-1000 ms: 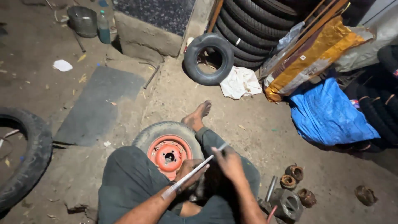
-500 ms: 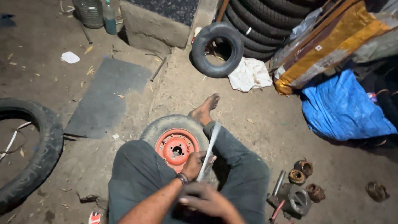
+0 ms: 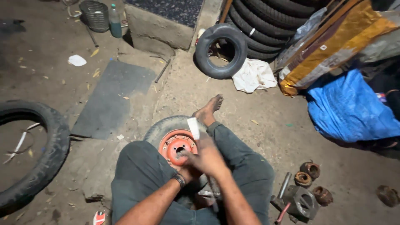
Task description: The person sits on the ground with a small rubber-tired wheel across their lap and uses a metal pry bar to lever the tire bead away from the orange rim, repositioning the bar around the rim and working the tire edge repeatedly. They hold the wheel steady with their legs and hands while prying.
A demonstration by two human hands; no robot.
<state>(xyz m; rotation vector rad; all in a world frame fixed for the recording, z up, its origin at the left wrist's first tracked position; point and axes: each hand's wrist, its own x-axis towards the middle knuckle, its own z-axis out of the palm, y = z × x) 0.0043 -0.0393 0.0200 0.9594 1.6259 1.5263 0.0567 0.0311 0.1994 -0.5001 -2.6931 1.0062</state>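
Flat bar [image 3: 193,127] swung upright since prev; R hand [image 3: 207,157] fingers clenched on it; L hand [image 3: 186,173] fingers unclear

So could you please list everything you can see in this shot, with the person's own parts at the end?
small wheel: 1, grey tyre on an orange-red rim, on the ground between the legs
flat tool: 1, pale metal, held upright over the rim, blurred
large tyre: 1, black, flat at left
small tyre: 1, black, propped at top centre
tyre stack: several, black, top right
mat: 1, grey, left of centre
white cloth: 1, beside the small tyre
blue tarp: 1, right
rusty round parts: about 4, lower right
bottle: 1, greenish, top left
left hand: at the rim
right hand: gripping the flat tool
bare foot: against the wheel
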